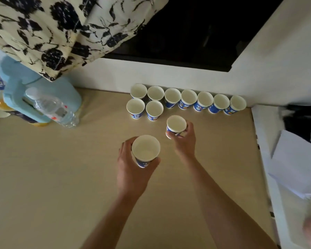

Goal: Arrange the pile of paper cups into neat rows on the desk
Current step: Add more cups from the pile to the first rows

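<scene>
Back row: seven blue-printed paper cups with white insides [188, 98] stand upright, mouths up, side by side along the white wall ledge [106, 74]; every interior in view is empty

Front row: two matching paper cups [135, 107] stand just before the left end of the back row, close beside each other; both are empty

Right hand: the right hand [184, 139] grips one empty cup [176, 124] round its lower wall with curled fingers, just right of the front pair; whether its base touches the surface cannot be told

Left hand: the left hand [131, 169] grips another upright cup [145, 148] round its wall, nearer the person, apart from both rows

Surface: a pale beige wooden tabletop [43, 177]

Room: a dark window recess [187, 33] lies above the ledge; a cream curtain with black floral print [43, 24] hangs at upper left

Around: a light blue plastic jug with a handle [25, 97] sits at the left edge with a clear plastic water bottle [54, 108] against it; white paper sheets [294, 168] lie past the right edge; all are well apart from the cups
</scene>
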Tool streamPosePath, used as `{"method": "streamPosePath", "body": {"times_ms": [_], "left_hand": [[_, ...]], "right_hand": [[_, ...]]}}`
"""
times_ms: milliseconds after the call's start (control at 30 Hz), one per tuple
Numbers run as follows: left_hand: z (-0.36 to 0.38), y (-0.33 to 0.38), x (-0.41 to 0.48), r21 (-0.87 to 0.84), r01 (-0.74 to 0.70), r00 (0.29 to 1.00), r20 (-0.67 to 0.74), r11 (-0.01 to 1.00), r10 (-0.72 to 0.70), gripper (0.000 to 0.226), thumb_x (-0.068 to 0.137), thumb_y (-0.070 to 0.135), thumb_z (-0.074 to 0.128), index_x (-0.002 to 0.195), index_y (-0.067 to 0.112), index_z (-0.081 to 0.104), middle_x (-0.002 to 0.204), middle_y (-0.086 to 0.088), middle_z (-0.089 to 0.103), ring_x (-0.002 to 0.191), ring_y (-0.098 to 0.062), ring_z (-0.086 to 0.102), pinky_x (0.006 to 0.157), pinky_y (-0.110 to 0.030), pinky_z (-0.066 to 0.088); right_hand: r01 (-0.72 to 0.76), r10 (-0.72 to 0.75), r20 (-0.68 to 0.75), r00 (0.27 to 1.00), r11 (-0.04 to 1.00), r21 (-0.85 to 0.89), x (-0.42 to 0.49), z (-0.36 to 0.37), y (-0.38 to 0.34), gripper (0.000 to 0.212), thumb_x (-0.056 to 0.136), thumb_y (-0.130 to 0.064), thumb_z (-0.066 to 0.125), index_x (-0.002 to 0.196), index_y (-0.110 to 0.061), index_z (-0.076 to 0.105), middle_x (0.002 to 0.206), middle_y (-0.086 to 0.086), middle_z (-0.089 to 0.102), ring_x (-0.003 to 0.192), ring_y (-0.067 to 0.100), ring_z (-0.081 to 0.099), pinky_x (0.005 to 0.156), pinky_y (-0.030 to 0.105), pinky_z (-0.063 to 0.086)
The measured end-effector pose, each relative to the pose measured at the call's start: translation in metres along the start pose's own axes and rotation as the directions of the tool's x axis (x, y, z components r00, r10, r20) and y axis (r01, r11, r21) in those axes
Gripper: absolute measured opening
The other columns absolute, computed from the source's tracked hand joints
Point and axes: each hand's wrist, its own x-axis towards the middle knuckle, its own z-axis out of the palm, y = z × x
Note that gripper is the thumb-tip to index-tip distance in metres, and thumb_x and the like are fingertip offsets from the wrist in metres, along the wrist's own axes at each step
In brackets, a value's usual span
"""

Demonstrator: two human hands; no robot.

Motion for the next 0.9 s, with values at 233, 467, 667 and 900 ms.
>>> {"method": "streamPosePath", "body": {"times_ms": [233, 467, 667, 900], "left_hand": [[0.019, 0.003, -0.002, 0.057, 0.009, 1.000, -0.018, 0.998, -0.008, 0.071, 0.060, 0.021, 0.095, 0.120, 0.025, 0.057, 0.114, 0.013, 0.062, 0.103, -0.012, 0.059, 0.080, -0.023, 0.048], [0.020, -0.002, -0.006, 0.093, 0.041, 0.999, -0.038, 0.995, -0.038, 0.071, 0.059, 0.022, 0.096, 0.119, 0.030, 0.058, 0.115, 0.015, 0.063, 0.103, -0.011, 0.060, 0.080, -0.023, 0.048], [0.021, -0.001, -0.007, 0.113, 0.047, 0.999, -0.029, 0.993, -0.044, 0.072, 0.060, 0.023, 0.095, 0.121, 0.031, 0.057, 0.116, 0.016, 0.063, 0.105, -0.011, 0.059, 0.080, -0.022, 0.047], [0.028, 0.007, -0.007, 0.108, 0.049, 0.999, -0.027, 0.993, -0.046, 0.076, 0.060, 0.023, 0.095, 0.124, 0.028, 0.054, 0.119, 0.017, 0.062, 0.105, -0.010, 0.060, 0.080, -0.019, 0.047]], "right_hand": [[0.099, -0.099, 0.011, 0.995, 0.994, -0.035, 0.053, 0.024, 0.020, 0.058, 0.066, -0.022, 0.088, 0.111, -0.033, 0.052, 0.096, -0.007, 0.066, 0.079, 0.022, 0.063, 0.075, 0.042, 0.057], [0.122, -0.122, 0.026, 0.992, 0.992, 0.007, 0.076, 0.039, 0.036, 0.063, 0.068, -0.021, 0.084, 0.123, -0.020, 0.054, 0.105, -0.004, 0.066, 0.075, 0.008, 0.060, 0.079, 0.049, 0.056], [0.135, -0.137, 0.042, 0.990, 0.990, 0.033, 0.084, 0.044, 0.039, 0.071, 0.068, -0.017, 0.083, 0.132, -0.022, 0.051, 0.112, -0.002, 0.065, 0.078, 0.018, 0.063, 0.083, 0.049, 0.056], [0.088, -0.088, 0.065, 0.994, 0.996, 0.006, 0.071, 0.021, 0.039, 0.092, 0.070, -0.008, 0.084, 0.149, -0.016, 0.036, 0.141, 0.003, 0.051, 0.122, 0.014, 0.054, 0.105, 0.042, 0.048]]}}
